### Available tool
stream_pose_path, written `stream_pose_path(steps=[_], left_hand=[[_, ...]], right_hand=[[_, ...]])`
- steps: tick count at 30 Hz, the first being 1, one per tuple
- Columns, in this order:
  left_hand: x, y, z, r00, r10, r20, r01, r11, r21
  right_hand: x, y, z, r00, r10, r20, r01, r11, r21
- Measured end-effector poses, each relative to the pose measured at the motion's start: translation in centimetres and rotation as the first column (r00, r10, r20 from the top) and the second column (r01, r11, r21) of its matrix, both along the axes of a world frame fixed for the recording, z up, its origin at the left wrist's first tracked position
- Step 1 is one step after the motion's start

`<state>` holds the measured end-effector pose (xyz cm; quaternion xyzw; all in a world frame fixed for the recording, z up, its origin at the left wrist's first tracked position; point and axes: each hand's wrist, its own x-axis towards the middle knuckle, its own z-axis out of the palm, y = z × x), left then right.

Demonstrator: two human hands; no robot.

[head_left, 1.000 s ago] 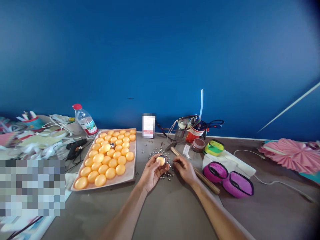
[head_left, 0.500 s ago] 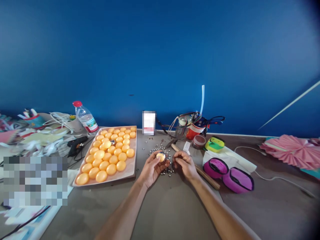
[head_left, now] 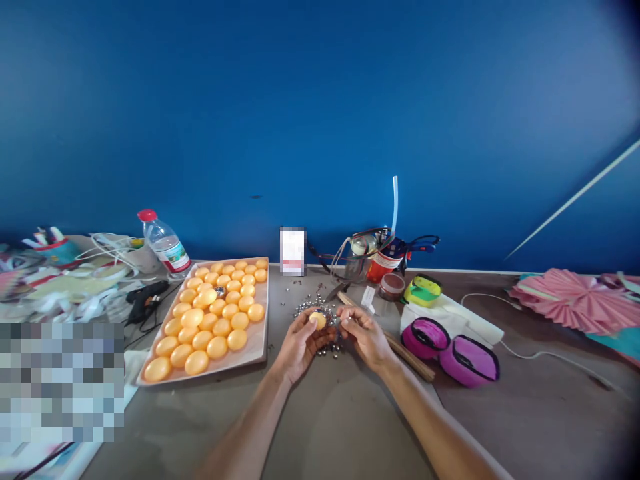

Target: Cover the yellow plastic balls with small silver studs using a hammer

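An orange ball (head_left: 317,321), like a table tennis ball, is gripped between the thumb and fingers of my left hand (head_left: 299,348). Part of its far side looks silvery. Just right of it, my right hand (head_left: 367,339) has thumb and forefinger pinched together; whatever is between them is too small to make out. Small shiny silver pieces (head_left: 306,308) lie scattered on the table behind and beneath both hands. To the left, a shallow white tray (head_left: 265,327) carries many orange balls (head_left: 217,347) and one silver-studded ball (head_left: 221,292).
A wooden stick (head_left: 413,360) lies beside my right forearm. Further right are purple bands (head_left: 470,360), a yellow-green band (head_left: 423,291) and a pink paper fan (head_left: 565,300). A round tub (head_left: 393,287) and a red cup (head_left: 379,269) stand behind. A bottle (head_left: 170,250) and glue gun (head_left: 145,300) are left.
The ball has turned in my left hand, showing more orange and less silver. My right hand has come slightly nearer to it. The whole view has shifted a little.
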<state>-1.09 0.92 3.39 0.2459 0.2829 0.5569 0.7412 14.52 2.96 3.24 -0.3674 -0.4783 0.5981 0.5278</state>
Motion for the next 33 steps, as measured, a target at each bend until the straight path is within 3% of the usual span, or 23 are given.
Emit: stream_pose_path(steps=[6, 10, 20, 28, 33], left_hand=[[0.0, 0.0, 0.0, 0.999, 0.032, -0.004, -0.032, 0.997, 0.067], [0.1, 0.0, 0.2, 0.997, 0.071, 0.000, -0.071, 0.994, 0.087], [0.7, 0.0, 0.1, 0.999, 0.037, 0.010, -0.038, 0.992, 0.124], [0.9, 0.0, 0.0, 0.994, 0.080, -0.072, -0.070, 0.989, 0.130], [0.8, -0.1, -0.4, 0.974, 0.116, -0.197, -0.072, 0.974, 0.215]], right_hand=[[-0.6, -0.7, 0.8, 0.994, 0.060, -0.092, -0.066, 0.996, -0.058], [-0.7, -0.4, 0.9, 0.994, 0.040, -0.104, -0.047, 0.997, -0.062], [-0.8, -0.1, 0.3, 0.999, -0.002, 0.048, 0.001, 1.000, 0.021], [-1.1, -0.3, 0.4, 0.997, 0.003, 0.074, -0.001, 1.000, -0.023], [-1.1, -0.5, 0.6, 0.997, 0.009, 0.075, -0.004, 0.998, -0.066]])
